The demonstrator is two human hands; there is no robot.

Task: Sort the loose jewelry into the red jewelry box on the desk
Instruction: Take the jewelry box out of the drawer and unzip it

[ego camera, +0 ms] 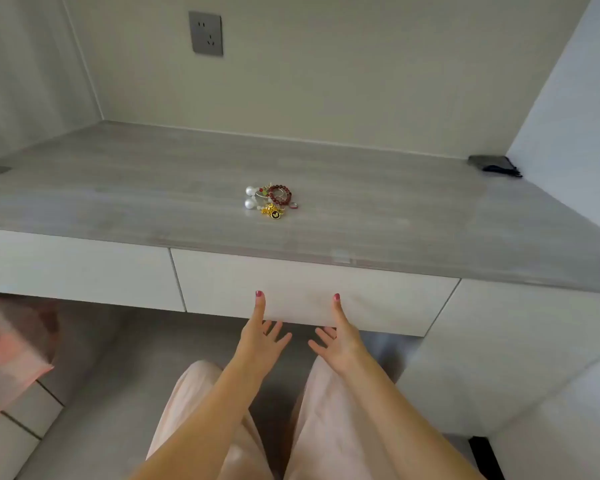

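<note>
A small heap of loose jewelry (270, 200) lies in the middle of the grey desk top (153, 188): two white pearl pieces, a dark red bead bracelet, a gold charm and a small ring. No red jewelry box is in view. Both my hands are at the bottom edge of the middle drawer front (312, 282). My left hand (262, 332) has its thumb up against the drawer face and its fingers spread under the edge. My right hand (336, 336) mirrors it a little to the right. Neither hand holds anything.
A dark pouch with cords (494, 165) lies at the desk's far right corner. A wall socket (205, 32) sits above the desk. A pink blurred object (11, 348) is at the left, below desk level. More drawer fronts flank the middle one.
</note>
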